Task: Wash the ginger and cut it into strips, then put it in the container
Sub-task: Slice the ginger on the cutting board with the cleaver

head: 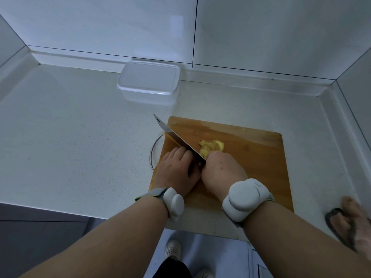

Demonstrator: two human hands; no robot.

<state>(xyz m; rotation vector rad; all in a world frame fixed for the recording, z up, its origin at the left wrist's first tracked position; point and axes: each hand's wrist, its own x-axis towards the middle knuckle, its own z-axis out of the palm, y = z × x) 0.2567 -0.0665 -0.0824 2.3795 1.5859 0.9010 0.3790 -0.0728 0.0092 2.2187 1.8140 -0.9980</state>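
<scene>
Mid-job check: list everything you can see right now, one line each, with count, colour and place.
ginger: one pile of cut pieces, yellow, on the board beside the blade
knife: one, steel blade, angled across the board's left part, tip past its far left edge
cutting board: one, brown wood, near right of the counter
container: one, clear plastic, lid on, at the back wall
glass rim: one, clear, mostly hidden under the board's left edge
counter: one, pale speckled
wrist devices: two, light grey, one on each wrist
left hand: grip round the knife handle
right hand: fingers curled, steadying the ginger
</scene>
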